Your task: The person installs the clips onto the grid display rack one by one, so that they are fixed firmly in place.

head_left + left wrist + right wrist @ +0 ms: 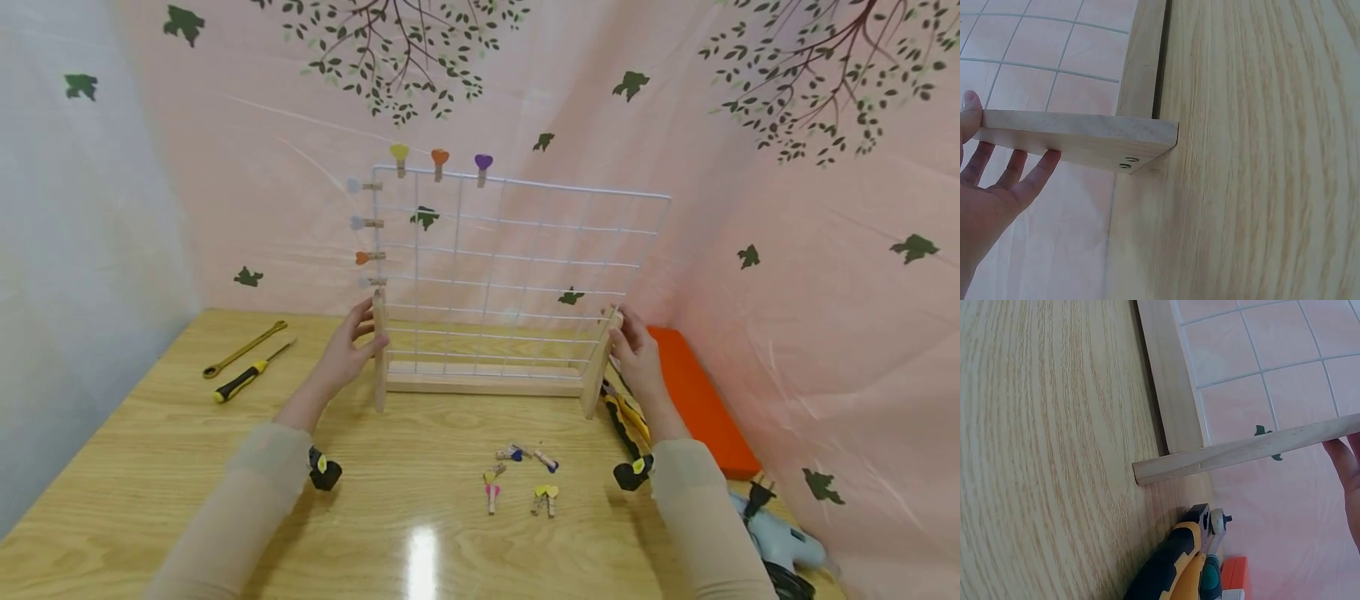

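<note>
A white wire grid rack (570, 187) stands upright on the table in a wooden frame. My left hand (354, 343) grips the left wooden side piece (1072, 125), thumb at its front edge and fingertips against the outer face. On the other side, my right hand (637, 350) holds the right wooden side piece (1235, 455) near its top. Heart clothespins in yellow (400, 153), orange (439, 157) and purple (483, 162) are clipped along the top wire. Several more, pale and orange (362, 258), run down the left edge.
Loose heart clothespins (547, 492) lie in front of the rack. At left are a wrench (247, 348) and a screwdriver (243, 379). Yellow-black pliers (621, 414), an orange box (701, 400) and a pale blue glue gun (783, 537) sit at right.
</note>
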A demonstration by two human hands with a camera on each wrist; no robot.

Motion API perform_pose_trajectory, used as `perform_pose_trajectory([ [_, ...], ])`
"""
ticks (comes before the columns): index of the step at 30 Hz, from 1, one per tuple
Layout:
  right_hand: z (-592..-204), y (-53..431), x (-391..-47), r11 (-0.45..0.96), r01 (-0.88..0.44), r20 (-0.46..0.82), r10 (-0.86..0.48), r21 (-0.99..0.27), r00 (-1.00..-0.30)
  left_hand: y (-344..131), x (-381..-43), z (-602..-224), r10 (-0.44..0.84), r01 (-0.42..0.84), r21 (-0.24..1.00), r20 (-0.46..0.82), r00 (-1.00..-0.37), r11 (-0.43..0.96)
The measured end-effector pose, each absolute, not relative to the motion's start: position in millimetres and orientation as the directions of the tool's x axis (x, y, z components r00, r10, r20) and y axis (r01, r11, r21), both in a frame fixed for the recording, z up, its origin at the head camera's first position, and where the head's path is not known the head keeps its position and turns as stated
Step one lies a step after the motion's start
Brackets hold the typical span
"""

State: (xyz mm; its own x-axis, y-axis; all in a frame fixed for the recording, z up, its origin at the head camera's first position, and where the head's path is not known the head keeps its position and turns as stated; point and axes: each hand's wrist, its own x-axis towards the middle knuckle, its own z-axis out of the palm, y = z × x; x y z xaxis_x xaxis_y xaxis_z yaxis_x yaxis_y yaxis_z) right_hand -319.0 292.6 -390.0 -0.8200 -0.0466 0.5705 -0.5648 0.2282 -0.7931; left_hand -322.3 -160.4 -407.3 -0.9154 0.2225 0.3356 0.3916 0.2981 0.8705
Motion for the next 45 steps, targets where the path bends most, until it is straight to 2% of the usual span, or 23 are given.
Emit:
perform_pose_trajectory([
  [4,-379.2,287.8,-307.7,0.318,-0.524,0.541,-0.039,-0.790,-0.840,-154.2,-311.1,-393.9,0.209,0.383,0.873,0.332,-0.920,0.301],
  [9,-371.6,286.2,-295.6,0.512,-0.434,0.511,0.010,-0.741,-0.860,-155.4,-318.6,-403.0,0.200,0.392,0.862,0.344,-0.918,0.320],
  [13,-373.1,286.7,-291.4,0.594,-0.444,0.600,0.082,-0.670,-0.796,-157.4,-323.8,-410.6,0.189,0.394,0.855,0.349,-0.918,0.337],
  [16,-376.0,282.9,-287.1,0.606,-0.503,0.681,0.090,-0.617,-0.727,-157.8,-322.6,-410.5,0.186,0.399,0.853,0.356,-0.916,0.336],
  [18,-378.8,276.7,-282.6,0.614,-0.542,0.707,0.036,-0.574,-0.707,-158.2,-322.1,-410.7,0.186,0.404,0.851,0.360,-0.914,0.336],
  [21,-386.0,262.5,-275.3,0.600,-0.616,0.703,-0.120,-0.511,-0.701,-159.3,-321.3,-411.2,0.176,0.400,0.854,0.361,-0.916,0.331],
  [24,-398.1,246.8,-268.3,0.597,-0.653,0.636,-0.287,-0.466,-0.716,-160.6,-321.0,-411.5,0.170,0.396,0.855,0.359,-0.918,0.335],
  [28,-419.2,228.4,-257.5,0.600,-0.678,0.540,-0.434,-0.424,-0.721,-159.3,-320.1,-408.6,0.186,0.388,0.852,0.342,-0.921,0.351],
  [33,-443.6,212.5,-251.2,0.573,-0.732,0.415,-0.603,-0.368,-0.681,-153.1,-307.3,-392.3,0.193,0.369,0.868,0.320,-0.927,0.332],
  [39,-455.7,204.5,-253.5,0.540,-0.769,0.266,-0.729,-0.343,-0.630,-149.6,-300.1,-383.0,0.189,0.376,0.864,0.329,-0.925,0.336],
  [45,-460.3,203.9,-257.4,0.553,-0.743,0.161,-0.751,-0.377,-0.640,-150.2,-301.7,-384.9,0.190,0.379,0.862,0.332,-0.924,0.336],
])
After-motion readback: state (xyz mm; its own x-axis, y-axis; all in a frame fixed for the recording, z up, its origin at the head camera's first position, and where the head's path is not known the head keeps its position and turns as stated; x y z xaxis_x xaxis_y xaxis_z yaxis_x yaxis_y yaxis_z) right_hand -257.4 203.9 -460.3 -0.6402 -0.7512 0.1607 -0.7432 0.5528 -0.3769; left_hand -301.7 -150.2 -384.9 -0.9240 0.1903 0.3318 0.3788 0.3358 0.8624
